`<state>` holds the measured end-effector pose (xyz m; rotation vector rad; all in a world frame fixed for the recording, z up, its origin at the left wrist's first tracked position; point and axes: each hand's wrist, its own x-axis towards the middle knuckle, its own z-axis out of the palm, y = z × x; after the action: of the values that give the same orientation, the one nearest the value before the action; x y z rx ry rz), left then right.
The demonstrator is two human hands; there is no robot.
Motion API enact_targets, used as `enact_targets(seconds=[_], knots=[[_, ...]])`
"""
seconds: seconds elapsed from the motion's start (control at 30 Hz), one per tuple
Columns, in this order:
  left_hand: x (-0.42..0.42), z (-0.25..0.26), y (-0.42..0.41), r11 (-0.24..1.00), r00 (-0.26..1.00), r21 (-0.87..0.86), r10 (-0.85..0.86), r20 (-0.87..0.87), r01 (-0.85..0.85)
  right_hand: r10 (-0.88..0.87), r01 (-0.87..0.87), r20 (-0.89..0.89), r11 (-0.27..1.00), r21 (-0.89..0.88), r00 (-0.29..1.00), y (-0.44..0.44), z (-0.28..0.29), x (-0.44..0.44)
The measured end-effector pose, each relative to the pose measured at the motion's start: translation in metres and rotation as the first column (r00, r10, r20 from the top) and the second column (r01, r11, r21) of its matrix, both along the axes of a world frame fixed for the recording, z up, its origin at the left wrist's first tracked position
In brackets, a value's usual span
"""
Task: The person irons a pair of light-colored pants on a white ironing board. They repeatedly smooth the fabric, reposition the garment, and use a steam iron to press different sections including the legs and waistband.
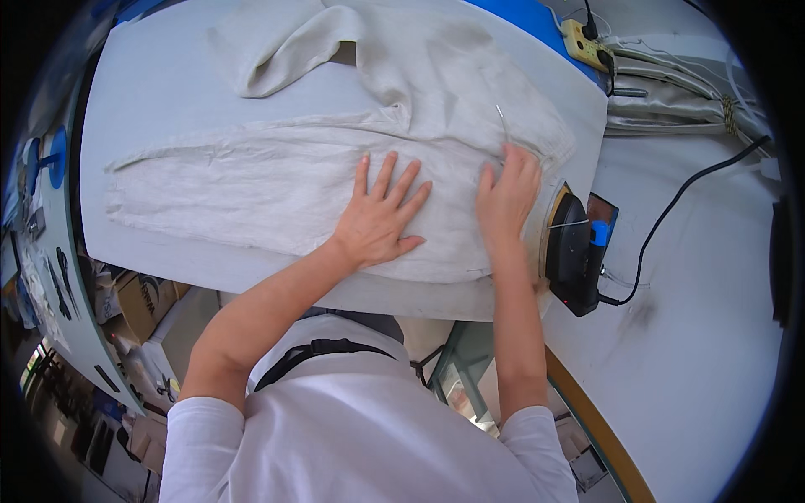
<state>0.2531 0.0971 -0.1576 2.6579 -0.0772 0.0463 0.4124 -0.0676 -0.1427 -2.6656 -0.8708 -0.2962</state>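
Off-white trousers point(264, 182), seemingly linen, lie across a white-covered ironing table point(188, 264). One leg stretches flat to the left; the other is loosely folded towards the far side. My left hand point(377, 220) presses flat on the upper part of the near leg, fingers spread. At the waist end, my right hand point(510, 195) touches the cloth with bent fingers; whether they pinch anything is hidden. A thin cord with a pale, stiff tip point(500, 114) runs up from its fingertips. Just right of that hand, a black electric iron point(569, 251) rests at the table's right end.
The iron's black cable point(660, 188) loops up to the right over a white surface point(692, 264). A yellow power strip point(585, 44) and a bundle of silvery material point(673, 104) are at the back right. Scissors point(63, 283) lie on a glass-edged table at left, near a cardboard box point(148, 305).
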Motion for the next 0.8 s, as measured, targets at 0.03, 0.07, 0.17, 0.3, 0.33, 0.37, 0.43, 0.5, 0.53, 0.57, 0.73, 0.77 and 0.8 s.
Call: enact_targets(seconds=[0.03, 0.07, 0.17, 0.3, 0.33, 0.37, 0.43, 0.5, 0.53, 0.57, 0.73, 0.77, 0.8], knots=[[0.003, 0.003, 0.001, 1.000, 1.000, -0.004, -0.005, -0.010, 0.005, 0.109, -0.109, 0.005, 0.994, 0.027, 0.994, 0.008, 0.008, -0.013], [0.005, 0.004, 0.003, 1.000, 1.000, -0.007, -0.009, -0.020, 0.008, 0.284, -0.269, -0.123, 0.955, 0.122, 0.951, 0.020, -0.001, -0.023], [0.004, -0.012, 0.025, 0.996, 0.998, -0.053, -0.067, 0.007, 0.067, 0.500, -0.406, -0.305, 0.855, 0.323, 0.811, 0.068, -0.040, -0.014], [-0.016, -0.025, 0.127, 0.949, 0.949, 0.096, 0.286, 0.129, -0.299, 0.182, -0.129, -0.175, 0.952, 0.277, 0.968, 0.081, -0.032, -0.021], [-0.026, -0.025, 0.153, 0.911, 0.921, 0.155, 0.363, 0.143, -0.383, 0.235, -0.195, -0.176, 0.957, 0.215, 0.956, 0.073, -0.024, -0.037], [-0.031, -0.021, 0.168, 0.875, 0.889, 0.163, 0.439, 0.128, -0.455, 0.323, -0.288, -0.214, 0.940, 0.181, 0.922, 0.063, -0.020, -0.052], [-0.032, -0.019, 0.163, 0.865, 0.880, 0.188, 0.429, 0.204, -0.465, 0.481, -0.468, -0.310, 0.876, 0.119, 0.820, 0.039, -0.025, -0.082], [-0.046, -0.015, 0.131, 0.996, 0.998, 0.087, -0.004, 0.062, -0.001, 0.219, -0.230, -0.220, 0.973, -0.025, 0.951, -0.008, -0.039, -0.084], [-0.054, -0.007, 0.127, 0.991, 0.998, 0.125, -0.052, 0.041, 0.047, 0.039, -0.039, -0.164, 0.999, 0.003, 0.986, -0.033, -0.037, -0.083], [-0.056, -0.008, 0.146, 0.970, 0.995, 0.223, 0.086, 0.046, -0.094, 0.021, -0.032, -0.128, 0.996, -0.084, 0.992, -0.054, -0.018, -0.083], [-0.076, -0.028, 0.161, 0.847, 0.866, 0.190, 0.471, 0.167, -0.497, -0.383, 0.478, -0.396, 0.862, 0.172, 0.835, -0.138, 0.021, -0.127], [-0.073, -0.034, 0.128, 0.945, 0.937, 0.041, 0.314, 0.152, -0.324, -0.405, 0.609, -0.538, 0.744, 0.277, 0.739, -0.147, 0.007, -0.132], [-0.071, -0.040, 0.091, 0.991, 0.991, -0.052, 0.128, 0.044, -0.126, -0.372, 0.720, -0.672, 0.595, 0.357, 0.640, -0.148, -0.003, -0.130]])
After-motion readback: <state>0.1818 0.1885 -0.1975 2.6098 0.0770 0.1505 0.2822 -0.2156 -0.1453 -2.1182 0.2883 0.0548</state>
